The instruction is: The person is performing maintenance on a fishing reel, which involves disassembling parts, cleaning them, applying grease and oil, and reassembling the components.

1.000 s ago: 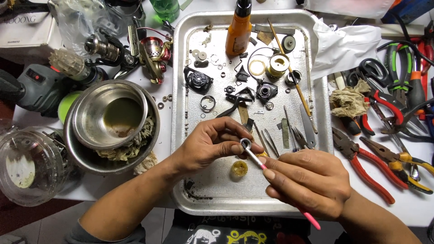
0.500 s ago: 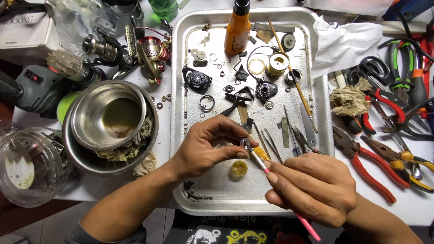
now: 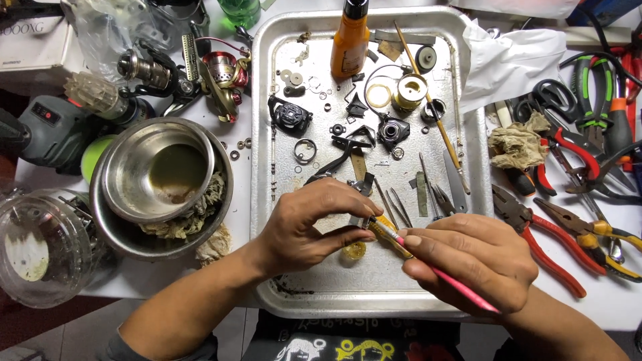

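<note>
While fingers hide its part, the left hand (image 3: 311, 224) meets a brush (image 3: 428, 264).

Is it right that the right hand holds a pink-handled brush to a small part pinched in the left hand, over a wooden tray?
Not quite: the tray is metal, not wooden, as the head view shows. The right hand does hold the pink-handled brush to the small part pinched in the left hand.

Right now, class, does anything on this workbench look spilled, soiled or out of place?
Yes: dark grime smears the metal tray near its front-left corner, and a stained rag is stuffed between the two nested steel bowls.
</note>
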